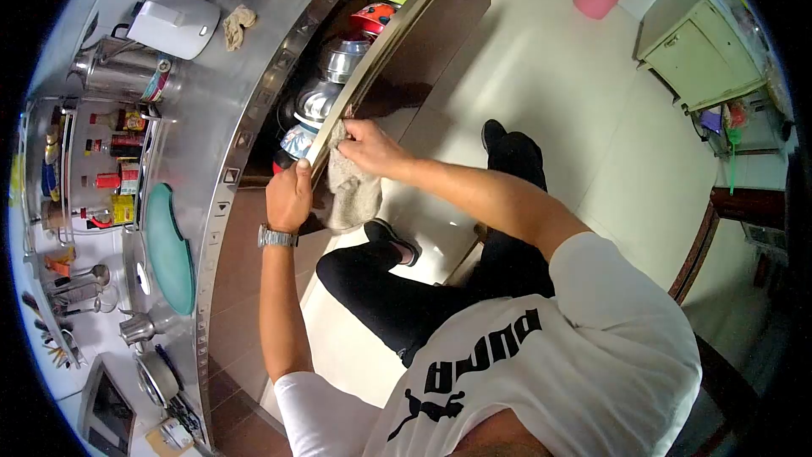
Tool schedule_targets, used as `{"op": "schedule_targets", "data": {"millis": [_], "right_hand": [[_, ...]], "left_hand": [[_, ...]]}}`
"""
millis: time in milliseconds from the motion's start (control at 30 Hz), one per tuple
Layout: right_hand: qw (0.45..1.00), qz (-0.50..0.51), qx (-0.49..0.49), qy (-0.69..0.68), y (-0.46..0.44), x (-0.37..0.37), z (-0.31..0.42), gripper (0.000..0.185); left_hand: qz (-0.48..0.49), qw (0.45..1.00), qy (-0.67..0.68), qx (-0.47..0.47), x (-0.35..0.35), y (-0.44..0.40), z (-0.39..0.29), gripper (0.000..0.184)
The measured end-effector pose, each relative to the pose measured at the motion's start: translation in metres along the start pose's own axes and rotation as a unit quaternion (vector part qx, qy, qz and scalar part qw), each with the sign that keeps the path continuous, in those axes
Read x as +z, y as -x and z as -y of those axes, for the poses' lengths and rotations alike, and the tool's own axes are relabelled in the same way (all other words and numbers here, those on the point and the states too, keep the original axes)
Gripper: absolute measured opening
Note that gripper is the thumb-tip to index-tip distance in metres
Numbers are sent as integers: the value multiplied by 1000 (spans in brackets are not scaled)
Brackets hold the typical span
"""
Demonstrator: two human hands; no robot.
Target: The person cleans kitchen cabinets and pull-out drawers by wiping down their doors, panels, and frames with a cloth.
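Left hand (289, 199) grips drawer front (431, 51) | right hand (372, 151) clutches cloth (355, 201) at its top edge | metal bowls (317, 101) just inside | my worry: snagged cloth could jerk it, toppling them

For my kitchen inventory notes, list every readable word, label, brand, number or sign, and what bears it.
"PUMA": the white T-shirt, seen inverted.
Small triangle marks, no lettering that I can read: the counter edge.
Labels on the bottles: too small and blurred.
Label on the steel pot: unreadable.
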State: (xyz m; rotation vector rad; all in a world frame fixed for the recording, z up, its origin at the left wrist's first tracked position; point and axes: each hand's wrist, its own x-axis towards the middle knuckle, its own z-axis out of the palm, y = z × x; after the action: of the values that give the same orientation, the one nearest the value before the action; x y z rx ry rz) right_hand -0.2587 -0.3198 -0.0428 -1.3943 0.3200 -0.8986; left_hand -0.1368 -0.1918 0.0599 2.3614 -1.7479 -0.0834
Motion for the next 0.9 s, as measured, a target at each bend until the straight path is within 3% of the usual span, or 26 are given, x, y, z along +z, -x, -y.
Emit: {"op": "schedule_targets", "data": {"millis": [33, 67, 100, 167, 233, 300, 367, 400, 467, 633, 700, 767, 900], "right_hand": [[999, 22, 1, 47, -4, -3, -13, 18], [995, 43, 29, 91, -4, -21, 27, 23], [991, 42, -21, 125, -11, -35, 24, 23], [991, 23, 23, 126, -25, -69, 34, 19], [985, -20, 20, 171, -50, -109, 19, 22], [971, -134, 36, 196, -69, -148, 31, 34], [972, -169, 31, 159, -93, -191, 30, 30], [951, -212, 17, 223, -105, -206, 32, 28], [972, -201, 83, 93, -113, -212, 43, 27], [970, -179, 107, -125, -95, -169, 38, 26], [954, -157, 112, -229, -74, -128, 52, 27], [948, -139, 120, -261, -59, -96, 41, 29], [946, -130, 111, -275, -25, -40, 40, 32]], "left_hand": [[3, 1000, -3, 0, -1, 0, -2, 64], [-2, 1000, -6, 8, -4, 1, -5, 65], [-7, 1000, -9, 16, -4, 0, -7, 66], [13, 1000, -9, 8, -4, -1, -5, 66], [32, 999, -9, -1, -4, -2, -3, 66], [26, 1000, -17, -4, -3, -2, -4, 65], [22, 1000, -15, -1, -2, -2, -3, 65], [17, 1000, -16, 6, -2, -2, -3, 64], [15, 1000, -13, 8, -3, -2, -3, 64], [-4, 999, 44, -20, 3, -1, 11, 64], [-27, 986, 149, -74, 3, -3, 17, 67], [-64, 969, 221, -86, 5, -5, 16, 68], [17, 948, 274, -162, -8, -4, 22, 71]]}}
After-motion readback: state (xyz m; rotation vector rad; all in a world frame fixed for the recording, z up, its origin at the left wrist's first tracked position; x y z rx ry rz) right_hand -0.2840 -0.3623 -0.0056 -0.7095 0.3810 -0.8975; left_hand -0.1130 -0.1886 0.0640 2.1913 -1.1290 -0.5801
